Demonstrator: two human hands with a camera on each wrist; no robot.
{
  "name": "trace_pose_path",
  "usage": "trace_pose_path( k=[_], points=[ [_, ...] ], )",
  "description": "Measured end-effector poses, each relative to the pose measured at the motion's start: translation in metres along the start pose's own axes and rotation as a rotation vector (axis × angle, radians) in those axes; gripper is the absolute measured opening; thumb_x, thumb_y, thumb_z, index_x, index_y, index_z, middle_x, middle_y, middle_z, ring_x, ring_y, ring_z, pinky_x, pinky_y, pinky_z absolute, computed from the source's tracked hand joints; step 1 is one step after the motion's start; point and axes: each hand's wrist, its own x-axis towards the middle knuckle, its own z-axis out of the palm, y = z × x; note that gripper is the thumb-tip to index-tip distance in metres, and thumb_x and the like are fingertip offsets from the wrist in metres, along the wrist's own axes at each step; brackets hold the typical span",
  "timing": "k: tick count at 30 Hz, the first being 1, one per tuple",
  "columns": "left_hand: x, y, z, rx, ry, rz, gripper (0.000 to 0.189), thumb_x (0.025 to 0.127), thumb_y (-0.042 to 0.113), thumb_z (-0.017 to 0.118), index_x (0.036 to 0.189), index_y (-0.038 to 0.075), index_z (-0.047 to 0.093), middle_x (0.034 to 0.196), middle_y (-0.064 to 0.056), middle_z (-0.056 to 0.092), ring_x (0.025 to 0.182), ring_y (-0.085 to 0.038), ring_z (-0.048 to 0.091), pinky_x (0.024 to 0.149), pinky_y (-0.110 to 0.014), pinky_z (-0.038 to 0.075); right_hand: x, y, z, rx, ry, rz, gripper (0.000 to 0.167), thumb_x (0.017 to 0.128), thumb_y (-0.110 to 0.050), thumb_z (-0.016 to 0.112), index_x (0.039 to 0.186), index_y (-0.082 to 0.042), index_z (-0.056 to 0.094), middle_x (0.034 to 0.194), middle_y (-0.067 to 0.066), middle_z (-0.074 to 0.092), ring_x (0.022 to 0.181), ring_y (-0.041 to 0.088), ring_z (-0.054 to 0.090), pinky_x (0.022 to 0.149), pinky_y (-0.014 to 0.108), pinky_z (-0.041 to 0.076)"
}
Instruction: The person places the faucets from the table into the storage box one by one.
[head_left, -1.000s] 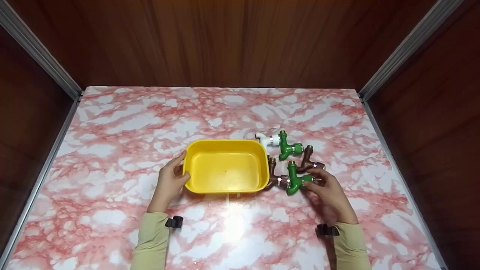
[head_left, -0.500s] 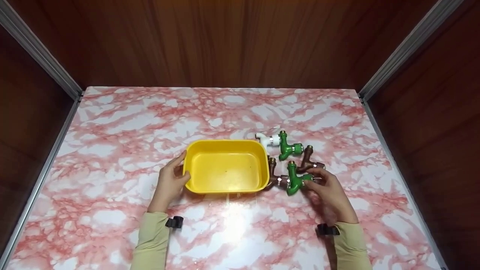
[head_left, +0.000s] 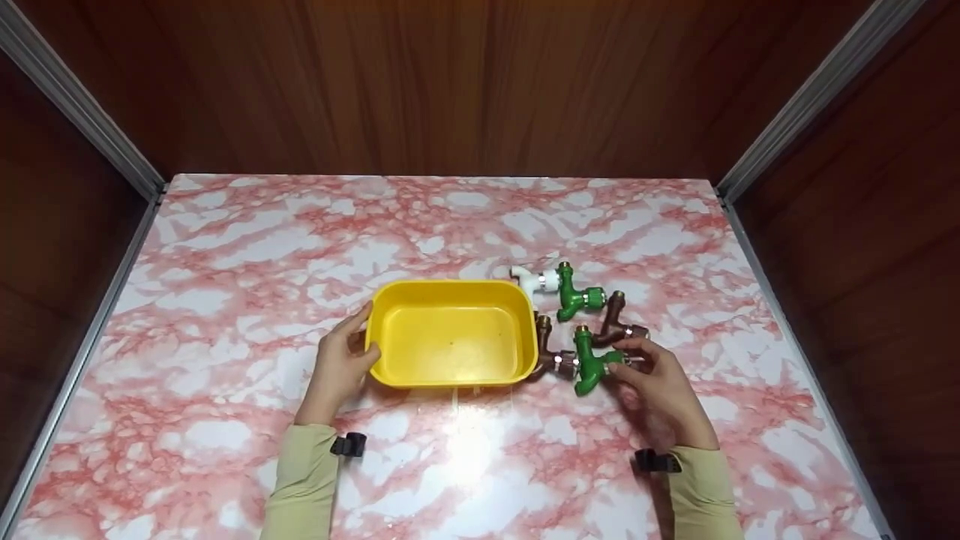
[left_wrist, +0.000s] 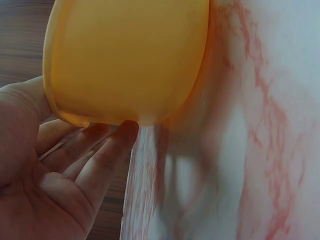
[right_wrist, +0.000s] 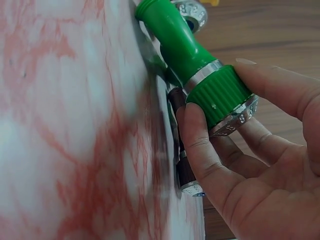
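Note:
My left hand grips the left side of a yellow plastic tub, its thumb over the rim and fingers against the outer wall. Nothing lies inside the tub. My right hand pinches the ribbed knob of a green tap between thumb and fingers; the right wrist view shows this green tap close up. Between it and the tub lies a brown tap, partly hidden by the rim. Another brown tap is just beyond my right fingers.
Farther back, a second green tap lies beside a white tap near the tub's back right corner. Everything is on a pink-and-white marbled tabletop. A wood-panelled wall closes off the back, with metal-framed panels at both sides.
The green tap in my right hand has shifted very slightly towards me and tilted a little. My left hand and the tub stay in place.

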Motion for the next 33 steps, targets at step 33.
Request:
trace_pose_path(
  k=[33],
  points=[
    [-0.001,0.0,0.0,-0.009,0.016,-0.006,0.063,0.083,-0.013,0.056,0.142,0.0,0.042,0.142,-0.022,0.042,0.112,-0.038,0.056,0.083,-0.023,0.053,-0.014,-0.017,-0.003,-0.106,0.043,-0.156,0.043,0.082,-0.004,0.073,0.117,0.012,0.054,0.111,0.023,0.057,0.087,0.021,0.065,0.074,0.028,0.056]
  ],
)
